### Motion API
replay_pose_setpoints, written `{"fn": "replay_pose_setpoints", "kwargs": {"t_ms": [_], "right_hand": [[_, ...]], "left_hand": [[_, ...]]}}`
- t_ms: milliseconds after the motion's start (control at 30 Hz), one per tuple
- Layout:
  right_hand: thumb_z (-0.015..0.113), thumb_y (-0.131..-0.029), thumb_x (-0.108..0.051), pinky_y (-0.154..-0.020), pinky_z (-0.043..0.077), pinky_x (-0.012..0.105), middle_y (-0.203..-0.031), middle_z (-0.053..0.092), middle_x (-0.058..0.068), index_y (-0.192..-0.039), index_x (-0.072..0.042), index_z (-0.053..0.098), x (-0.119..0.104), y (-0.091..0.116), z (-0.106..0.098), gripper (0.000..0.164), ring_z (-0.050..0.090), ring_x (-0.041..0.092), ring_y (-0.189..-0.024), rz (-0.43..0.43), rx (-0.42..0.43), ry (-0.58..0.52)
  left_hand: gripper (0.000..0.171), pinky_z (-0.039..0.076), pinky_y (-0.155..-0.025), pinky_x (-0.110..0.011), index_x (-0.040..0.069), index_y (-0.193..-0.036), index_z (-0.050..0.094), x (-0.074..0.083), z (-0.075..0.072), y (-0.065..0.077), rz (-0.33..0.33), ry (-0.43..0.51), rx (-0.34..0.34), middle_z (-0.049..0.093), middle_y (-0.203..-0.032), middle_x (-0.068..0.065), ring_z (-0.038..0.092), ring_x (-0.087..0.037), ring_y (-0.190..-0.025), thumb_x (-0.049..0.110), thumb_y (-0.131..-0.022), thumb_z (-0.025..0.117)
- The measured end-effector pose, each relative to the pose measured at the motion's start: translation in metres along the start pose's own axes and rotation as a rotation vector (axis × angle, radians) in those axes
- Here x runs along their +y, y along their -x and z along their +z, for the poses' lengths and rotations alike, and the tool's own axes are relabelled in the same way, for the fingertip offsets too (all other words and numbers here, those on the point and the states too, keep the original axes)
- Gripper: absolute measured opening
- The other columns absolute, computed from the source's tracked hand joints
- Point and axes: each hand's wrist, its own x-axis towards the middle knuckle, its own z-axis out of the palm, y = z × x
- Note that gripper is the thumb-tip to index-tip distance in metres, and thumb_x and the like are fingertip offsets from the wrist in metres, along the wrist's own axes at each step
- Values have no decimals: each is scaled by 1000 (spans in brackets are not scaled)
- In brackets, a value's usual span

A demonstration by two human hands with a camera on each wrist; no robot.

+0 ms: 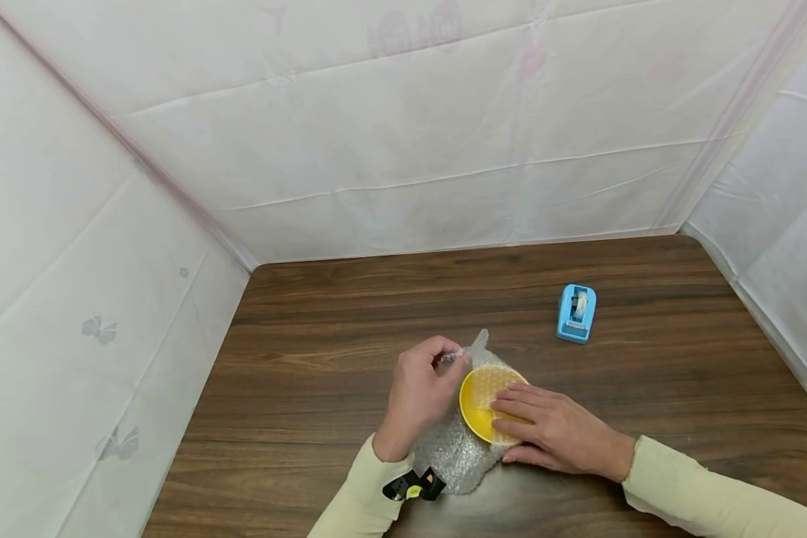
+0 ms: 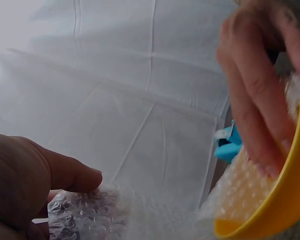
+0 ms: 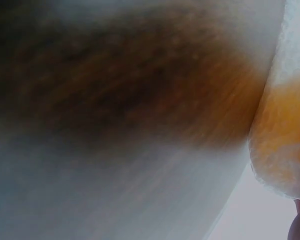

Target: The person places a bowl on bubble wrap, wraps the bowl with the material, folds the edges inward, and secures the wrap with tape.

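Note:
A yellow bowl (image 1: 472, 418) rests on a sheet of bubble wrap (image 1: 453, 457) on the table, and part of the sheet is folded over its right side. My left hand (image 1: 422, 390) pinches an edge of the wrap at the bowl's upper left; in the left wrist view the thumb lies on top of the bubble wrap (image 2: 90, 212). With fairly straight fingers, my right hand (image 1: 554, 432) presses the folded flap down into the bowl. The right wrist view is mostly blurred, with the wrap-covered yellow bowl (image 3: 285, 125) at its right edge.
A blue tape dispenser (image 1: 575, 314) with a tape roll stands behind the bowl to the right. The dark wooden table (image 1: 323, 321) meets white sheet walls (image 1: 376, 149) at its back and sides. A black device (image 1: 413, 486) is strapped to the left wrist.

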Motion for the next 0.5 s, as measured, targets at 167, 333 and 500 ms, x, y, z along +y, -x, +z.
{"fn": "replay_pose_setpoints", "kwargs": {"t_ms": [167,333,500], "right_hand": [[73,-96,-47,-100,56,43,-131,74,3,-121,-18,76,0,-1,0,38,69,24,-126,0,-1,1],[73,-96,-45,-100,56,41,-133,73,3,-122,-17,76,0,0,2,38,67,24,-127,1,-2,-5],[77,-93,-44,-99,56,38,-136,69,-2,-129,-20,72,2,-2,1,43,64,18,-129,-10,16,-10]], "left_hand": [[5,51,-72,-22,12,-91,75,2,12,8,71,-29,-33,77,-89,-2,61,-8,-76,16,-92,77],[6,53,-72,-21,10,-89,76,3,23,17,129,-63,-81,79,-90,-2,67,-7,-78,15,-91,76],[5,55,-76,-20,9,-89,76,2,33,23,169,-98,-127,80,-92,-2,73,-9,-84,14,-90,78]]}}
